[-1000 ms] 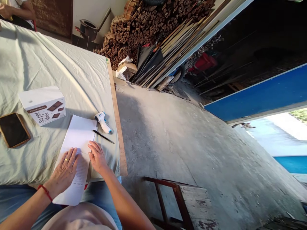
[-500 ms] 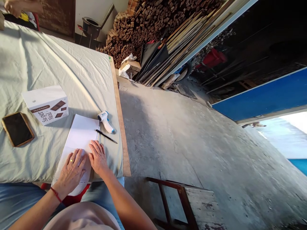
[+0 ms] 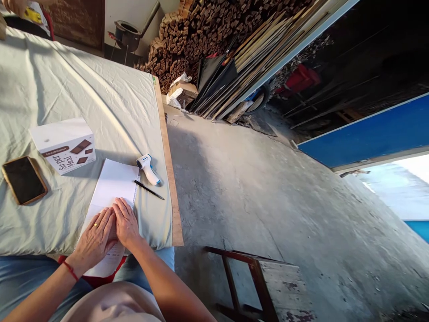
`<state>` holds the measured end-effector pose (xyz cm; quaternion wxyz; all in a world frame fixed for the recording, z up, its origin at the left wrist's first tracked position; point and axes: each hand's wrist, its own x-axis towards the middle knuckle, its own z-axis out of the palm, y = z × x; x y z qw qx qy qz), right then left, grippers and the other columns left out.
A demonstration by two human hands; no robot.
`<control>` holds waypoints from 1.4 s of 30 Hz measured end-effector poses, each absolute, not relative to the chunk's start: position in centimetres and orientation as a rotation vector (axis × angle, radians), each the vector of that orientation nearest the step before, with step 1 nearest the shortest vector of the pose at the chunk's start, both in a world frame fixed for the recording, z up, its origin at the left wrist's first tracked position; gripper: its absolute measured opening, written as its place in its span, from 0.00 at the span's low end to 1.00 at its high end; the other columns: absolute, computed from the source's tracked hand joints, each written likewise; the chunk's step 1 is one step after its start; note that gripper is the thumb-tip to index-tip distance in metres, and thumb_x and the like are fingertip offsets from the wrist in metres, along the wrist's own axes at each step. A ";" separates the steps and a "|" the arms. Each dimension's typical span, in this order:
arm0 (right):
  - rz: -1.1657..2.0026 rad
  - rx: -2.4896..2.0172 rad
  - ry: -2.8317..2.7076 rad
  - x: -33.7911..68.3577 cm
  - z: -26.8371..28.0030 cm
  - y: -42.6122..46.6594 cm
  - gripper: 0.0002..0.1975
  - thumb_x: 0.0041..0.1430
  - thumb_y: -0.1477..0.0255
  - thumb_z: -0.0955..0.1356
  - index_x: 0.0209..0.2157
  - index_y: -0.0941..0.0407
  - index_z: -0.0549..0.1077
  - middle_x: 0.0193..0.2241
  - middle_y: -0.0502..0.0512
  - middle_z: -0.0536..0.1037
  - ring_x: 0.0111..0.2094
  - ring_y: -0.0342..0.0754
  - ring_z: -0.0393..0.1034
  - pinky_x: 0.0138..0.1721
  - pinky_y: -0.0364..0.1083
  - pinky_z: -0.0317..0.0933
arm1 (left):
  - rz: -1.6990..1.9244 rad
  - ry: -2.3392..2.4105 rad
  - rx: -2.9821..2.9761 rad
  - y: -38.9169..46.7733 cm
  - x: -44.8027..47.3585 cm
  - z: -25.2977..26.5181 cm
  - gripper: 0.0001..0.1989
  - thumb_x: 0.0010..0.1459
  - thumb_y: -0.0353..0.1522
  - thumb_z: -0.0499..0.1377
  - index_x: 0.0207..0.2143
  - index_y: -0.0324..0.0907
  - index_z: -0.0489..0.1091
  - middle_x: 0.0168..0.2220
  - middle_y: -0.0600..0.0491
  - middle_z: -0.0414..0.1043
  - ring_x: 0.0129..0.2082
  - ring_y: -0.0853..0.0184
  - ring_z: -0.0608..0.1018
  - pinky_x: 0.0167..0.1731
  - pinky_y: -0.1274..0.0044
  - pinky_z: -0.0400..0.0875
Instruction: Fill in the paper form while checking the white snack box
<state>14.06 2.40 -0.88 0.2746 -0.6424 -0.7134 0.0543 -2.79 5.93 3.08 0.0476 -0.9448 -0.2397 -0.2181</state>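
Observation:
An open notebook [image 3: 115, 179] lies at the table's near edge, its lower page hanging toward my lap. My left hand [image 3: 95, 235], with a ring and a red wrist cord, rests flat on the lower page. Beside it my right hand [image 3: 125, 223] also lies flat on the paper, fingers stretched out, the two hands touching at the fingertips. Both hands are open and hold nothing; they hide much of the lower page. A black pen [image 3: 149, 190] lies by the notebook's right edge. Just beyond the pen is a white and blue infrared thermometer [image 3: 148, 170].
A white Super Meal box [image 3: 63, 147] and a phone [image 3: 25, 181] in a brown case are on the cloth-covered table [image 3: 67, 94]. Another person's hand [image 3: 16, 5] shows at top left. A wooden chair [image 3: 258, 281] stands on the concrete floor to the right. Firewood [image 3: 177, 49] is stacked behind.
My right hand has slid left across the page, up against my left hand. The left hand has shifted slightly to the left. Notebook, pen and thermometer stay put.

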 end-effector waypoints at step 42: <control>0.130 -1.799 -1.784 13.1 -0.6 3.0 0.14 0.70 0.77 0.61 0.46 0.60 0.78 0.64 0.63 0.69 0.69 0.51 0.56 0.67 0.54 0.60 | -0.006 -1.421 -3.072 14.4 -2.8 8.0 0.10 0.58 0.30 0.52 0.31 0.41 0.73 0.30 0.46 0.78 0.35 0.53 0.79 0.41 0.62 0.67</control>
